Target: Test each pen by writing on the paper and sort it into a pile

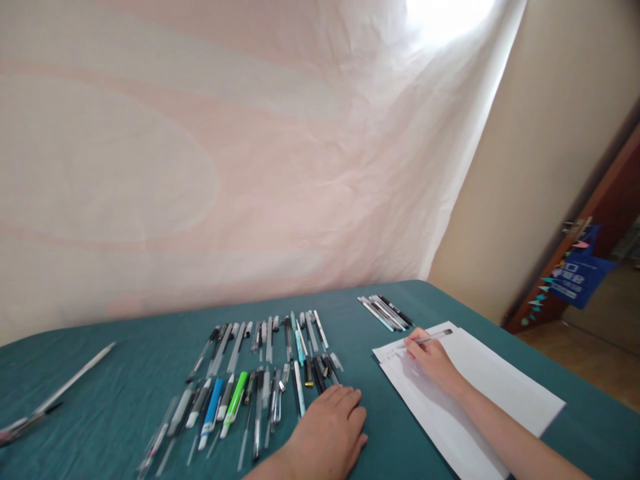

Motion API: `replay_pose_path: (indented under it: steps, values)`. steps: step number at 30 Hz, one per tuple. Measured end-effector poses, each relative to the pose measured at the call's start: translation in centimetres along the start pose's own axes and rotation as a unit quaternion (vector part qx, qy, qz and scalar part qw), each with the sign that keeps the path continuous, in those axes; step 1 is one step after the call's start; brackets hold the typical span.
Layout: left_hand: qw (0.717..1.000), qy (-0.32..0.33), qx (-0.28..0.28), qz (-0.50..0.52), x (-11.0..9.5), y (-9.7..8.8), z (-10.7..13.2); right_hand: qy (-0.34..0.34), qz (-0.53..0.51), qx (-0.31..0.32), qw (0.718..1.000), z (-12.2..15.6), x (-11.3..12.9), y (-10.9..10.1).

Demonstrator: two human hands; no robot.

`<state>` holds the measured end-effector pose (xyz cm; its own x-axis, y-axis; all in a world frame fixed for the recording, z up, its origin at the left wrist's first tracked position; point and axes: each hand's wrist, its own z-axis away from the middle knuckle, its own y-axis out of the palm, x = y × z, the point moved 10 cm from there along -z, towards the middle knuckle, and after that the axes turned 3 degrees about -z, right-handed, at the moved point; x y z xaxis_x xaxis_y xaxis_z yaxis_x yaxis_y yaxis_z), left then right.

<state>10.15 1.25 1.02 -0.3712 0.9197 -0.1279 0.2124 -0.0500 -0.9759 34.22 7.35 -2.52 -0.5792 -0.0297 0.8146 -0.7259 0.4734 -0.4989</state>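
Pen (433, 337) between right-hand fingers (415, 340)

My feed shows a dark teal tabletop (120, 380), a lime-green pen (235, 400) and a blue pen (211, 410) toward its near edge, white paper (495, 380) toward its right edge, pale-pink cloth (280, 167) with cream curves beyond its far edge.

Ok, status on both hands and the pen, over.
Right hand holds a dark-ended pen at the white paper. Left hand rests on the teal table beside spread-out pens. Nothing seen blocking the pen.
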Motion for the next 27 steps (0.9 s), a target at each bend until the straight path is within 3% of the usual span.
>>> replay_pose_path:
  steps: [4, 8, 12, 17, 22, 27]
  values:
    - [1.000, -0.003, -0.004, -0.002, 0.1, 0.2, 0.0, -0.025, -0.005, 0.009, 1.000, 0.2, 1.1, 0.1]
    - [1.000, -0.001, -0.011, -0.002, 0.3, 0.6, 0.1, -0.058, -0.039, 0.056, 0.996, 1.0, 4.2, 1.5]
    - [1.000, -0.002, -0.014, -0.002, 0.2, 0.4, 0.1, -0.092, -0.045, 0.177, 0.979, 2.1, 8.2, 6.0]
    - [0.999, -0.022, -0.037, 0.005, 0.6, -0.8, 0.2, -0.158, 0.003, 0.193, 0.968, 2.0, 11.7, 11.0]
    - [0.995, -0.058, -0.082, 0.015, 1.6, -2.4, 0.5, -0.152, 0.058, 0.196, 0.967, 1.4, 11.8, 14.0]
    - [0.992, -0.073, -0.097, 0.046, 2.3, -2.8, 0.6, -0.113, 0.094, 0.200, 0.969, 1.3, 10.9, 14.4]
